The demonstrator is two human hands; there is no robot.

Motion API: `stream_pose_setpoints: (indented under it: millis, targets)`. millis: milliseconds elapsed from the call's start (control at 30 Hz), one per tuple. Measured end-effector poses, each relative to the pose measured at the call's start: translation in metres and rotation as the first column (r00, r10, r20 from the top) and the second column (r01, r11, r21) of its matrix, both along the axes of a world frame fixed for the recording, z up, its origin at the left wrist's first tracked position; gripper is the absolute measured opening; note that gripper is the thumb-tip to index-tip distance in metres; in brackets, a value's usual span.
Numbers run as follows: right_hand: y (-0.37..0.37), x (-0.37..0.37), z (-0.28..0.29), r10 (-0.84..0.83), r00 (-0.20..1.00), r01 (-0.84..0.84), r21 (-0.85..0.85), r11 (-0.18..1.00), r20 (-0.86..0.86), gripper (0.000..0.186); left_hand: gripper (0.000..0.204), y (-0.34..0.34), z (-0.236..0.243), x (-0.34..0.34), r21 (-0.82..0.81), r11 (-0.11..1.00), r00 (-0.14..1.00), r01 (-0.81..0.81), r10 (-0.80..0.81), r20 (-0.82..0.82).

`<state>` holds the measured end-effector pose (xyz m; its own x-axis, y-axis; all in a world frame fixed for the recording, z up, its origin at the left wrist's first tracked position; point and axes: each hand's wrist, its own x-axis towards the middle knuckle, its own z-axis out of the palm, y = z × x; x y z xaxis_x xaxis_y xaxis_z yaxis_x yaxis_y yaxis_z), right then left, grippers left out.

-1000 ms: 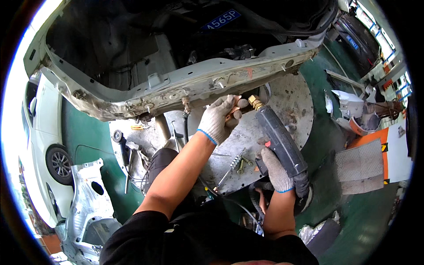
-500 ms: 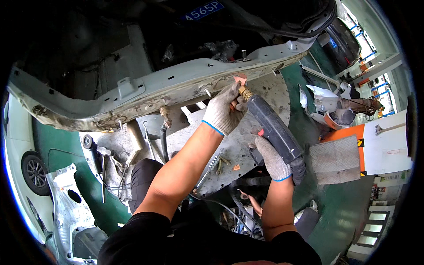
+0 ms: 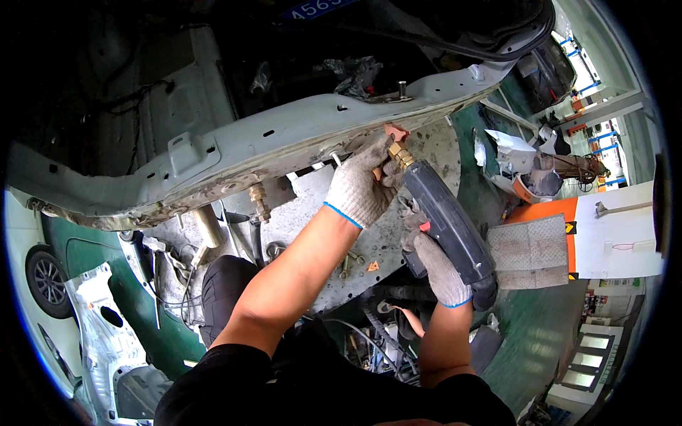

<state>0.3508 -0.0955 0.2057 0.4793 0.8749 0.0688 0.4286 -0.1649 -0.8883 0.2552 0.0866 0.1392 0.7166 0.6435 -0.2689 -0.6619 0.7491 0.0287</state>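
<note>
My left hand, in a light knit glove with a blue cuff, is closed beneath the car body's lower sill. A small copper-coloured piece shows between its curled fingers. My right hand, gloved alike, grips the handle of a black welding gun with a red trigger. The gun slants up and left to a brass collar and a flat copper-coloured tip close under the sill. My left fingers are beside that collar; whether the tip touches the sill I cannot tell.
A metal bench plate lies under the sill, with bolts and an orange triangular piece. An angle grinder lies at its left. Hoses run below. A white car stands left, an orange-and-white cabinet right.
The view has shifted, so the sill's left end sits lower and the bench looks smaller. Both hands keep their holds; the gun appears slightly lower and to the right.
</note>
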Motion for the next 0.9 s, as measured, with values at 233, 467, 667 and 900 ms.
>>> stream_pose_setpoints:
  millis: [233,467,667,900]
  targets:
    - [-0.001,0.002,-0.003,-0.035,0.998,0.035,0.006,0.999,0.046,0.044,0.026,-0.001,0.001,0.003,0.011,1.000,0.997,-0.026,0.025,0.072]
    - [0.001,0.007,-0.004,0.027,0.999,-0.029,0.054,0.998,0.039,0.049,0.027,0.001,-0.011,0.005,0.010,1.000,0.987,-0.018,0.016,0.161]
    - [-0.012,0.027,-0.036,0.030,0.999,-0.032,0.048,0.998,0.032,0.056,0.028,-0.001,-0.014,0.005,0.056,0.998,0.986,-0.015,0.006,0.166]
    - [-0.005,0.022,-0.012,0.097,0.823,-0.059,0.085,0.995,-0.560,0.047,0.022,-0.001,-0.005,0.003,0.157,0.987,0.986,-0.012,-0.015,0.168]
